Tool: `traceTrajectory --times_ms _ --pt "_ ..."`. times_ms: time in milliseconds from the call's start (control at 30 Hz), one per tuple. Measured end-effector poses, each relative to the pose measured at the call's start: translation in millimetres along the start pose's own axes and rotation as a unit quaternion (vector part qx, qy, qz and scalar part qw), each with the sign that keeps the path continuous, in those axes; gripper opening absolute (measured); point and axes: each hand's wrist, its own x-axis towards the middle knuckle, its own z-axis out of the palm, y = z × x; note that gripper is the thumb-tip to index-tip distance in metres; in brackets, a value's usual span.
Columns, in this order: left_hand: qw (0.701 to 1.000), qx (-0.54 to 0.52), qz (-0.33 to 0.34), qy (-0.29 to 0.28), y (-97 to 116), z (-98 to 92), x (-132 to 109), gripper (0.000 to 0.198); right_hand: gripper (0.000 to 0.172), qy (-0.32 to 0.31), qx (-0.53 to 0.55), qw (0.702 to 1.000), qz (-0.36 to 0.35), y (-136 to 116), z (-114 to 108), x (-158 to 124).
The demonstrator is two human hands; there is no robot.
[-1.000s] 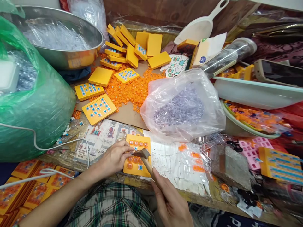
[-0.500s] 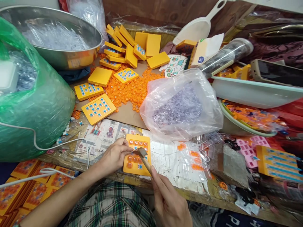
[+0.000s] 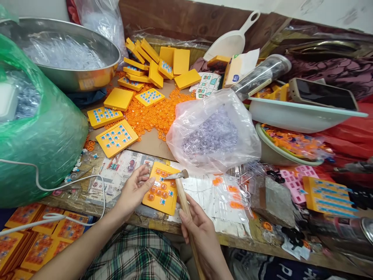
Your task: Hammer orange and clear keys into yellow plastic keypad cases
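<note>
A yellow plate (image 3: 159, 206) lies flat at the bench's front edge, with round orange caps set on it and a few blue-and-white switches showing bare. My left hand (image 3: 132, 192) is at its left side, fingers apart, the thumb tip over the plate's left edge. I see nothing held in it. My right hand (image 3: 201, 225) is closed round the wooden handle of a small hammer (image 3: 182, 194). The hammer's metal head is over the plate's upper right part, its pointed end towards the left; whether it touches the caps I cannot tell.
Loose orange caps (image 3: 148, 116) and yellow plates with blue switches (image 3: 117, 138) lie behind. A bag of clear pieces (image 3: 212, 132) stands right of them. Left are a green bag (image 3: 49, 147) and a metal bowl (image 3: 72, 74); right, a grey block (image 3: 275, 202).
My left fingers have opened and drawn left from the plate's middle. The hammer has turned and lifted slightly, its handle more upright in view. The whole view has shifted slightly.
</note>
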Motion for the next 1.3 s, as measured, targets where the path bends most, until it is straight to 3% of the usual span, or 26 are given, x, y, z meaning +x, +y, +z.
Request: traceTrajectory --times_ms 333,467,600,667,767,833,900,1000,1100,1200,1300 --pt "0.997 -0.017 -0.053 -0.056 12 -8.1 16 0.069 0.058 -0.003 0.08 0.997 0.017 -12 8 9" --pt "0.983 0.114 0.008 -0.141 14 -9.6 28 0.04 0.06 0.028 0.109 0.994 0.016 -16 9 17" --pt "0.961 0.247 0.108 -0.06 13 -5.8 30 0.029 0.06 0.035 0.093 0.995 0.004 -16 9 23" --pt "0.973 0.192 0.125 -0.04 11 -0.6 25 0.028 0.059 0.029 0.066 0.997 -0.004 -15 9 25" --pt "0.998 -0.029 0.039 -0.042 8 9.5 11 0.05 0.058 0.017 0.001 0.999 -0.03 -16 11 29" --pt "0.987 -0.154 -0.039 -0.031 7 13.0 1 0.075 0.058 0.004 -0.059 0.997 -0.053 -18 8 33" --pt "0.97 -0.228 -0.083 -0.03 6 10.1 -9 0.088 0.056 -0.004 -0.134 0.987 -0.084 -24 1 36" --pt "0.947 -0.295 -0.115 -0.046 7 -5.2 -24 0.082 0.044 0.008 -0.27 0.951 -0.149 -40 -13 38" --pt "0.931 -0.336 -0.141 -0.034 7 -20.6 -35 0.07 0.027 0.05 -0.4 0.887 -0.226 -63 -15 40" --pt "0.915 -0.371 -0.159 -0.002 7 -23.9 -40 0.065 0.031 0.09 -0.503 0.814 -0.277 -93 2 58" --pt "0.906 -0.392 -0.161 -0.001 9 -19.3 -42 0.067 0.03 0.106 -0.59 0.751 -0.278 -120 24 91"
